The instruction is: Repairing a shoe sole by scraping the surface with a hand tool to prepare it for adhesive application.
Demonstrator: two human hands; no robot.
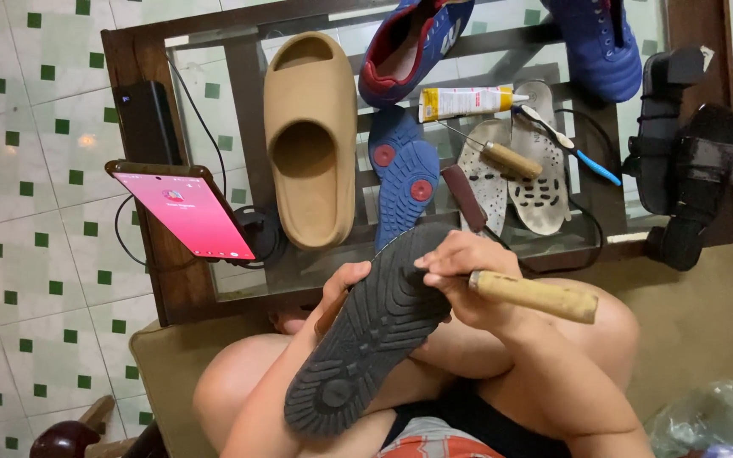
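Note:
I hold a dark grey sandal (366,339) sole-up over my lap. My left hand (337,293) grips its left edge from underneath, thumb on the rim. My right hand (460,280) is closed around a tool with a thick wooden handle (536,295); the handle sticks out to the right and the tool's tip, hidden by my fingers, is at the sole near the toe end. Both knees show below the sandal.
A glass-topped wooden table (142,59) stands ahead with a tan slide (311,136), blue shoes (413,38), blue insoles (405,174), pale insoles (519,182), a glue tube (464,102), an awl (506,159), black sandals (689,161) and a pink-screened phone (184,212).

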